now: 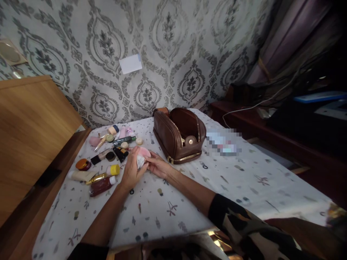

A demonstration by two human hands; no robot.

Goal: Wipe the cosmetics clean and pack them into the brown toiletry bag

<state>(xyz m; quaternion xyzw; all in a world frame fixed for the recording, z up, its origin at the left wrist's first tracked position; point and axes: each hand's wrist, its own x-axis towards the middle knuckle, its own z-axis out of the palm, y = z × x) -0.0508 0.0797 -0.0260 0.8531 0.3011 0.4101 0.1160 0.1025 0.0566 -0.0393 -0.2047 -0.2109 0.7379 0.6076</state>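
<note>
Between my two hands is a round pink cosmetic container (144,152), with something white and crumpled, like a wipe (140,161), pressed against its near side. My left hand (131,171) closes round it from the left, fingers up along the pink edge. From the right, my right hand (157,165) grips the same container with thumb and fingers. My fingers partly hide both things. Just right of my hands stands a brown leather toiletry bag (165,131), its zipped top gaping. A small cream-coloured jar (139,141) lies beyond my left fingertips.
Cosmetics crowd the left of the patterned cloth (162,206): a dark red bottle (101,186), a yellow-capped container (113,169), an amber jar (83,164), a dark green tube (124,140) and several others. A wooden panel (32,137) borders the left. Patterned wallpaper rises behind.
</note>
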